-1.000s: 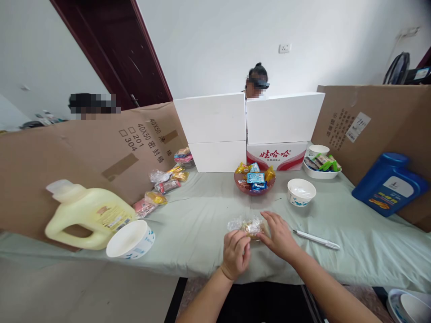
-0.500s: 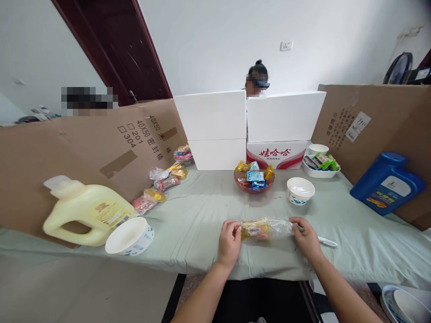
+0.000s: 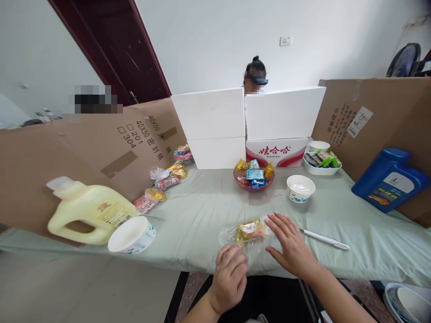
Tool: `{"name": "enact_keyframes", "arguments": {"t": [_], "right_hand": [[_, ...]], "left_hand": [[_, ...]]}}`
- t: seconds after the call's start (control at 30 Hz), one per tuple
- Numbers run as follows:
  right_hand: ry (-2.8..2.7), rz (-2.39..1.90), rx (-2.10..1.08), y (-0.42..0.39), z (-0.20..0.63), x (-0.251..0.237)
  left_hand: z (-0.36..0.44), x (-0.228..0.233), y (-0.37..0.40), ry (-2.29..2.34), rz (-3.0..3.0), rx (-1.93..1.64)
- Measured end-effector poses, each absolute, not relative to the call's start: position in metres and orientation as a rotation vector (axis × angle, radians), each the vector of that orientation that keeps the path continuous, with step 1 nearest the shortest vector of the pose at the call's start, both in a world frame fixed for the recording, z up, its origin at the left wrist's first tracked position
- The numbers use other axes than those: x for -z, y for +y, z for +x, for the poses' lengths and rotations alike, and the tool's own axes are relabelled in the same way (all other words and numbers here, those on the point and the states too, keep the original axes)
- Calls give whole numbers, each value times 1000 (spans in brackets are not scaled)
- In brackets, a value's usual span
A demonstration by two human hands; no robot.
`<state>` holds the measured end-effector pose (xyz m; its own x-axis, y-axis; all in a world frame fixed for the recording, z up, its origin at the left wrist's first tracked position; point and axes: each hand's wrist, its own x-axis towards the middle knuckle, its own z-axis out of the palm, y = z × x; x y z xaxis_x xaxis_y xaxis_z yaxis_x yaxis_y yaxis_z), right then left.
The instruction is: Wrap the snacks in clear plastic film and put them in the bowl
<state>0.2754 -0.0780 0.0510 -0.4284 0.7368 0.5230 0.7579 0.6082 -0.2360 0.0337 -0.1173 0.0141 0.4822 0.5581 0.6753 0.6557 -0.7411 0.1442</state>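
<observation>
A snack packet with yellow print [image 3: 251, 229] lies on the cloth in front of me, and its loose clear plastic spreads to the left and below. My left hand [image 3: 231, 276] is at the lower left edge of this plastic with its fingers curled in. Whether it pinches any of the film is hidden. On the packet's right side, my right hand [image 3: 290, 246] is open, its fingers stretched out and the tips close to the wrapper's edge. A white pen [image 3: 325, 239] lies to the right of that hand.
Beyond the packet stand a red bowl [image 3: 254, 186] of wrapped snacks and a white paper bowl [image 3: 301, 190]. A yellow jug [image 3: 97, 213] and another paper bowl [image 3: 132, 236] are left; a blue jug [image 3: 390, 181] is right. White boxes [image 3: 215, 116] and cardboard [image 3: 134, 143] wall the table.
The packet has turned, so its loose plastic now lies left instead of right. My left hand has drawn back toward me and curled; my right hand has opened and moved left, uncovering the pen.
</observation>
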Motion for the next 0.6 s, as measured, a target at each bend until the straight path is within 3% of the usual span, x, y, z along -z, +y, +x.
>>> {"name": "enact_keyframes", "arguments": {"t": [0.2,0.3,0.6], "right_hand": [[-2524,-1000,-164,-96,258,-67],[-2541,-1142,-252,-101,255,-62],[-2651,-1510,-130,-112,256,-37]], "left_hand": [[39,-14,-138,-807,-2992,949],[42,-19,-128,-943,-2945,973],[47,-18,-83,-1309,-2635,897]]}}
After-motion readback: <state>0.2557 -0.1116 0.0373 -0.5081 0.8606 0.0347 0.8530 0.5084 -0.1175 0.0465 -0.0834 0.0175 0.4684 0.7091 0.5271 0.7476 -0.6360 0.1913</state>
